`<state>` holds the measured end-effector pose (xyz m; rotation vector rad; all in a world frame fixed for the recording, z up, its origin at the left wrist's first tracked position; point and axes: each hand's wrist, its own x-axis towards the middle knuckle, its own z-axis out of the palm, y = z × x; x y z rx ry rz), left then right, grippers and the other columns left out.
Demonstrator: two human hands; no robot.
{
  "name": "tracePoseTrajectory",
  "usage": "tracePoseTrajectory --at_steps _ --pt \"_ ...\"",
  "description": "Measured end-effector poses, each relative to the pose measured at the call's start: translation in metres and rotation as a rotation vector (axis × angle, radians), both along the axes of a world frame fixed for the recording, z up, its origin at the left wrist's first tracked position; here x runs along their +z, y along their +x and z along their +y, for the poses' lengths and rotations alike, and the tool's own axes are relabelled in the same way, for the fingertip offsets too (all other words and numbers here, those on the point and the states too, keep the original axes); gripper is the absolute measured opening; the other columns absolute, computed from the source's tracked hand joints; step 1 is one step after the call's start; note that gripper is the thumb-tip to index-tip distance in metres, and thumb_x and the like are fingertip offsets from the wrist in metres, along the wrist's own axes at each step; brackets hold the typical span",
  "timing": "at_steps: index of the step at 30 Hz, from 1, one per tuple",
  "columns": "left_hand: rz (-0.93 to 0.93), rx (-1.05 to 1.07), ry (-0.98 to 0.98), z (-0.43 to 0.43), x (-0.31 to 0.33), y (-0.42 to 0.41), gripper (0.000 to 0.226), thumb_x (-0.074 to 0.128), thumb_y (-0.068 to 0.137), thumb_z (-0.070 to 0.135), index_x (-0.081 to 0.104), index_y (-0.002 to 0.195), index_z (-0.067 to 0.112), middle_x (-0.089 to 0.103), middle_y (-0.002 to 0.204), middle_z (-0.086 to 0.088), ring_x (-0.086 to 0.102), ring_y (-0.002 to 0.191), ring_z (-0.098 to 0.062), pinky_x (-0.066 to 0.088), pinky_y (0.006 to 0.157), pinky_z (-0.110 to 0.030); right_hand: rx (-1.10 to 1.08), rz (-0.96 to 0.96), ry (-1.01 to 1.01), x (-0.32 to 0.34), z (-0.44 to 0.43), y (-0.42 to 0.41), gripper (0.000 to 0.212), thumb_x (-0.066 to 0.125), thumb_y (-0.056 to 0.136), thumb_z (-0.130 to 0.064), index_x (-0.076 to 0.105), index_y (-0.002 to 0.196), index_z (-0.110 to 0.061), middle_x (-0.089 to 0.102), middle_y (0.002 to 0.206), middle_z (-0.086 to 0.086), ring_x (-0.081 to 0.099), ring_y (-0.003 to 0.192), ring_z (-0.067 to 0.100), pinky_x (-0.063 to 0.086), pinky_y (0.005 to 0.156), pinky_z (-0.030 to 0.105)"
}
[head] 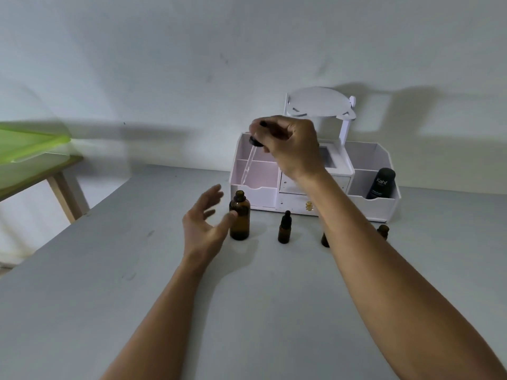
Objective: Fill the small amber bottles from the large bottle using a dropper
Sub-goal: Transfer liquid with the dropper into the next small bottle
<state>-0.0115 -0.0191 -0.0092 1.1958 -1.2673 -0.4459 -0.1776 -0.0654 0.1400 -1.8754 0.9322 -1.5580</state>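
Nearest, two bare forearms reach out over the grey bench (109,270). The left hand (204,223) has its grip spread, fingers fanned, the thumb tip touching or just short of the large amber bottle (239,216); it does not yet clasp it. That bottle stands upright and uncapped, its mouth open to the air.

To the right stand the small bottles in a loose row. One capped small bottle (284,227) with a black dropper top is in plain sight. A second small bottle (325,240) is mostly hidden behind the right forearm, and a third small bottle (383,231) shows only its neck past the arm, seemingly uncapped.

Higher and farther, the right hand (288,144) has its grip pinched on the black bulb of the dropper (251,157), whose clear glass tube slants down and left, the tip hanging above the large bottle's mouth and apart from it. Whether the tube holds liquid cannot be told.

The step in hand looks like drawing from the large bottle. To do it well, the left hand should close around the bottle's body to steady it, the tube should come upright over the mouth before going down, and the bulb should be squeezed before the tip meets the liquid, then released slowly.

Behind everything sits a white organizer (389,207) against the wall, holding a dark canister (381,183) in its right compartment.
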Motion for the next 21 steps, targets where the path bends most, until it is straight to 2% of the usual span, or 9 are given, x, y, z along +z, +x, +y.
tracePoseTrajectory --at_steps 2,5,8,10,13,15,17,19,21 --pt "-0.002 0.122 -0.156 0.007 0.008 -0.009 0.049 0.074 0.078 0.021 0.065 0.125 0.017 0.072 0.112 0.002 0.068 0.107 -0.008 0.055 0.086 -0.029 0.014 -0.027 -0.016 0.008 0.005 -0.012 0.008 0.075 0.087 -0.020 0.077 0.093 -0.014 0.077 0.079 -0.002 0.075 0.076 0.010 0.056 0.071 0.023" --pt "0.008 0.188 -0.263 0.018 0.020 -0.029 0.030 0.072 0.080 0.014 0.069 0.110 0.016 0.072 0.096 0.002 0.069 0.092 -0.010 0.057 0.078 -0.034 -0.006 -0.049 -0.026 0.014 0.013 -0.040 0.002 0.075 0.088 -0.017 0.076 0.089 -0.018 0.075 0.074 -0.009 0.073 0.072 0.005 0.055 0.069 0.020" --pt "0.019 0.083 -0.254 0.026 0.024 -0.057 0.020 0.068 0.082 0.009 0.070 0.101 0.017 0.071 0.083 0.003 0.068 0.074 -0.013 0.058 0.072 -0.033 -0.044 -0.059 0.007 0.010 0.019 -0.075 0.002 0.076 0.086 -0.015 0.077 0.087 -0.017 0.076 0.076 -0.007 0.074 0.074 0.008 0.060 0.072 0.027" --pt "0.039 -0.022 -0.212 0.029 0.024 -0.078 0.020 0.069 0.083 0.009 0.072 0.102 0.015 0.072 0.081 0.003 0.068 0.071 -0.014 0.057 0.072 -0.029 -0.072 -0.056 0.051 0.003 0.020 -0.099 0.004 0.077 0.085 -0.015 0.077 0.088 -0.014 0.077 0.081 0.000 0.074 0.077 0.013 0.061 0.072 0.030" --pt "-0.007 -0.178 -0.106 0.030 0.022 -0.105 0.025 0.071 0.085 0.006 0.072 0.108 0.016 0.073 0.085 0.005 0.070 0.079 -0.012 0.060 0.078 -0.028 -0.113 -0.015 0.135 -0.008 0.019 -0.129 0.008 0.078 0.084 -0.016 0.078 0.091 -0.012 0.077 0.083 0.004 0.074 0.077 0.016 0.062 0.076 0.035" --pt "-0.042 -0.289 0.007 0.028 0.019 -0.122 0.033 0.073 0.087 0.011 0.070 0.119 0.020 0.074 0.097 0.007 0.071 0.089 -0.008 0.060 0.085 -0.028 -0.131 0.018 0.164 -0.014 0.017 -0.143 0.005 0.078 0.083 -0.016 0.079 0.088 -0.016 0.077 0.081 0.003 0.074 0.077 0.018 0.063 0.078 0.039" --pt "-0.065 -0.349 0.105 0.023 0.013 -0.137 0.044 0.074 0.087 0.017 0.065 0.130 0.023 0.073 0.115 0.006 0.068 0.104 -0.005 0.055 0.094 -0.021 -0.143 0.019 0.182 -0.020 0.015 -0.153 0.004 0.079 0.083 -0.016 0.079 0.087 -0.016 0.077 0.082 0.005 0.075 0.079 0.023 0.062 0.080 0.043" --pt "-0.072 -0.360 0.188 0.017 0.007 -0.148 0.052 0.074 0.088 0.020 0.058 0.138 0.023 0.066 0.129 0.006 0.062 0.114 -0.004 0.048 0.096 -0.014 -0.161 0.014 0.196 -0.025 0.011 -0.157 0.006 0.079 0.083 -0.015 0.079 0.089 -0.014 0.077 0.084 0.007 0.075 0.081 0.025 0.062 0.080 0.045" --pt "-0.059 -0.361 0.256 0.009 0.003 -0.157 0.055 0.073 0.089 0.021 0.054 0.141 0.022 0.061 0.137 0.006 0.058 0.119 -0.006 0.044 0.099 -0.016 -0.168 0.005 0.208 -0.030 0.008 -0.161 0.006 0.079 0.082 -0.015 0.079 0.088 -0.014 0.077 0.081 0.005 0.075 0.079 0.023 0.062 0.080 0.045"
